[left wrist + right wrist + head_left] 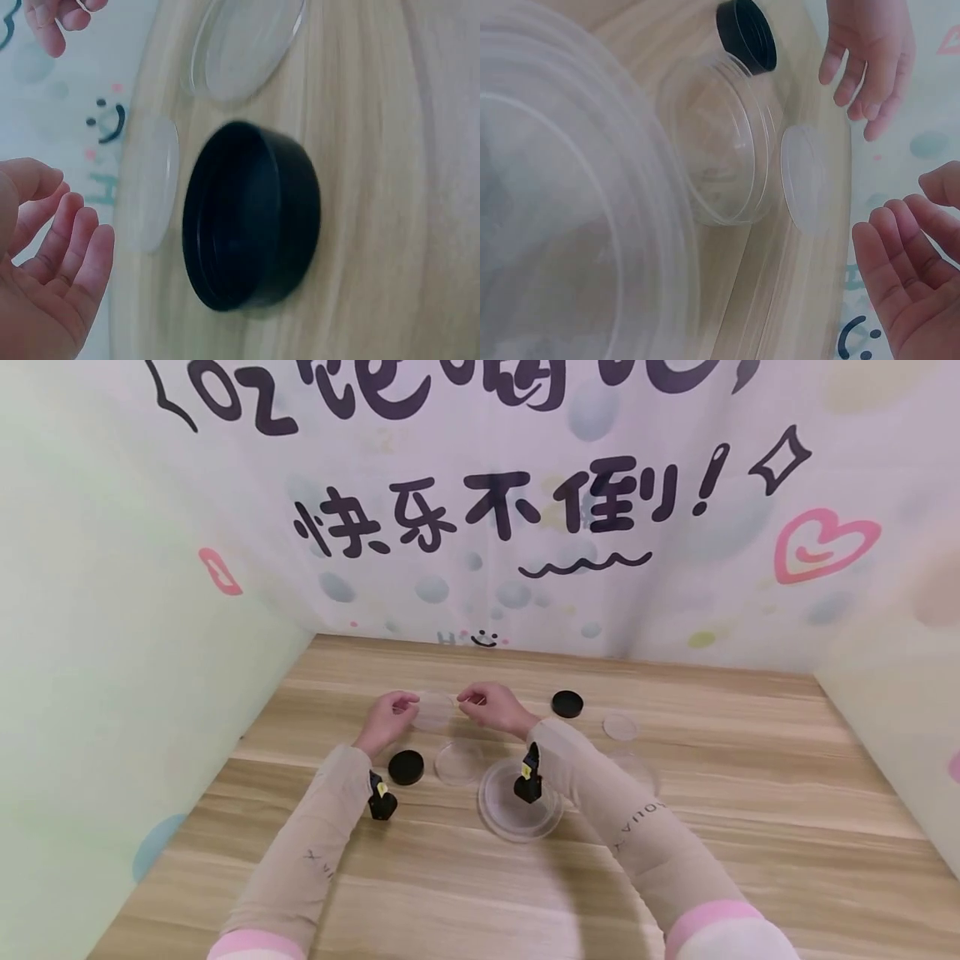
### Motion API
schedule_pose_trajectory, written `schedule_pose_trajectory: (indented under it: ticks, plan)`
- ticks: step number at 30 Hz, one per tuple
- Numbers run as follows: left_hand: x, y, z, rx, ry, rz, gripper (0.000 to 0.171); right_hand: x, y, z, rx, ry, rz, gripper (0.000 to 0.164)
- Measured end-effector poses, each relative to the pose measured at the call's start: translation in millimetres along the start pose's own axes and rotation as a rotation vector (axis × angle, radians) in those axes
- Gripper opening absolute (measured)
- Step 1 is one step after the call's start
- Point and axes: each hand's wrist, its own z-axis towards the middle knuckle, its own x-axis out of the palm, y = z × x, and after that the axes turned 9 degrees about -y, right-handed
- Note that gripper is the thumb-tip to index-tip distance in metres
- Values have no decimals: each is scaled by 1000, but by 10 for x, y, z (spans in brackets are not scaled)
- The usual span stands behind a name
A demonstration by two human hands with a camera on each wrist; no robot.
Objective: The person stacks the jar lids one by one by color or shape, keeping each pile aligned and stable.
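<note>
A thin translucent disc [433, 712] lies on the table between my two hands. Just left of it is my left hand [392, 717], fingers loosely bent and nothing in them. My right hand [497, 706] hovers at the disc's right side, equally relaxed and holding nothing. In the left wrist view, the disc [160, 184] lies apart from the fingertips. A black round lid [406, 767], hollow side showing in the left wrist view, sits near the left wrist. Beside it stands a clear round jar [724, 142], close to the disc.
A large, clear round container [519, 814] stands in front of the right wrist. Farther right are another black lid [567, 704], a small clear disc [620, 727] and a clear round piece [639, 770] partly covered by the right sleeve. A printed cloth wall [480, 602] borders the table's back.
</note>
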Motion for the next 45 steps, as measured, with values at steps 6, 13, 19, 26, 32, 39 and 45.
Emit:
schedule_pose_trajectory:
  ticks: [6, 13, 19, 26, 32, 39, 45]
  plan:
    - [37, 194, 78, -90, -27, 13, 27, 102, -85, 166, 65, 14, 0, 24]
    - [438, 1504, 700, -14, -122, -37, 24, 444, -900, 681, 27, 5, 21, 32]
    - [474, 1651, 739, -47, -71, -79, 35, 700, -1489, 1037, 98, 4, 39, 46]
    - [713, 2015, 956, -112, -96, -2, 38, 733, -1598, 1073, 166, 13, 58, 55]
    - [894, 2485, 1180, -92, -120, 15, 44, 813, -1602, 1126, 171, -17, 43, 56]
    - [389, 932, 429, -178, -92, 25, 37, 915, -1765, 1236, 177, 6, 39, 53]
    - [249, 559, 216, -171, -85, -24, 29, 948, -1836, 1279, 116, 17, 40, 53]
